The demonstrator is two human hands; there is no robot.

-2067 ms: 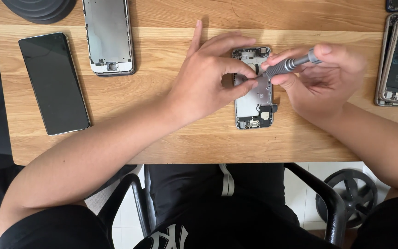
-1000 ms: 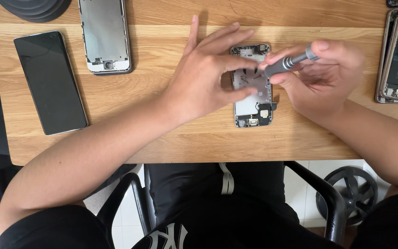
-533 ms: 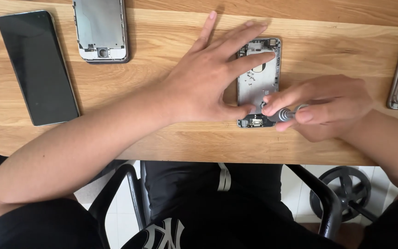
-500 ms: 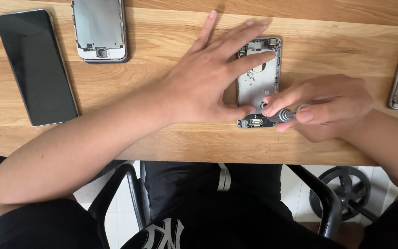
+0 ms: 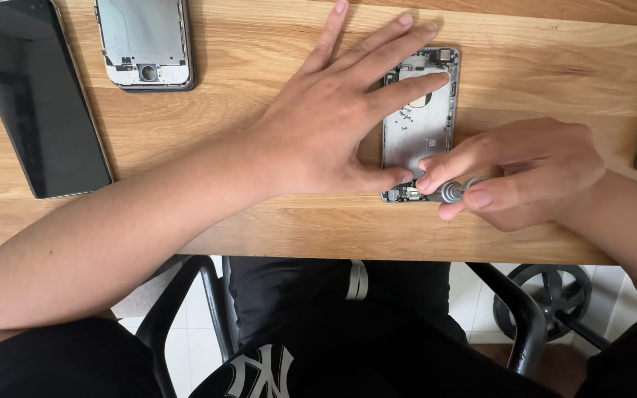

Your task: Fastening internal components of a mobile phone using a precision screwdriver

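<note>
The left hand (image 5: 333,133) lies flat, fingers spread, pinning the opened grey metal phone housing (image 5: 420,121) steady; the right hand (image 5: 525,173) pinches the grey metal precision screwdriver (image 5: 457,190) at its lower edge.

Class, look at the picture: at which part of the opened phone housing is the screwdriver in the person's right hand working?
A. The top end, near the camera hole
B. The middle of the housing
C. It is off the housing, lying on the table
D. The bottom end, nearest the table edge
D: the right hand holds the screwdriver at the bottom end of the opened phone housing, while the left hand presses the housing flat.
</note>
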